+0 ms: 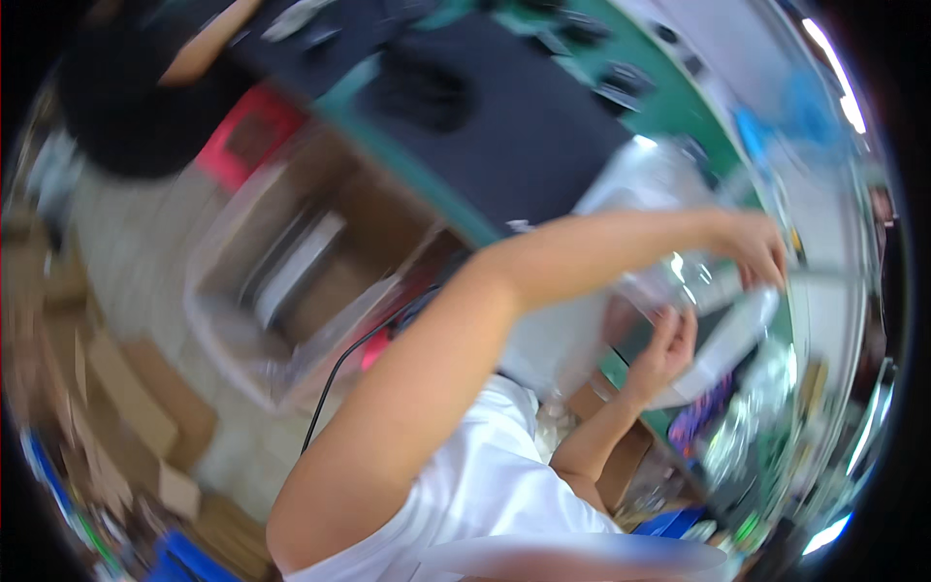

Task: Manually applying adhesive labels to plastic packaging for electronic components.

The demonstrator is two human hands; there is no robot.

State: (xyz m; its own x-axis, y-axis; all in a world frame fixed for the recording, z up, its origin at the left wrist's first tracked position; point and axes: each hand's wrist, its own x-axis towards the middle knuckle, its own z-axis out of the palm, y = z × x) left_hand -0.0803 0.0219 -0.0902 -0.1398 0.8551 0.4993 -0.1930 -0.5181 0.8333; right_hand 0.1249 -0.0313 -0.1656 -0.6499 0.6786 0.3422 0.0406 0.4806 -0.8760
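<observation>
My left arm reaches across to the right, and my left hand (754, 247) bends down with its fingers drawn together. What it grips is blurred, but a long white piece (722, 344) lies just below its fingertips. Closer to my body, my right hand (665, 357) points up with thumb and fingers pinched at the edge of shiny clear plastic (687, 276). That plastic spreads between the two hands and catches the light. More translucent, whitish plastic (648, 179) lies behind my left forearm.
A dark mat (529, 126) covers part of the green bench (718, 126). To the left, a plastic-lined carton (233, 364) stands by a pink stool (250, 136); a person in black (126, 107) is beyond. Flattened cardboard (126, 388) lies on the floor. Crumpled clear wrap (752, 427) sits at right.
</observation>
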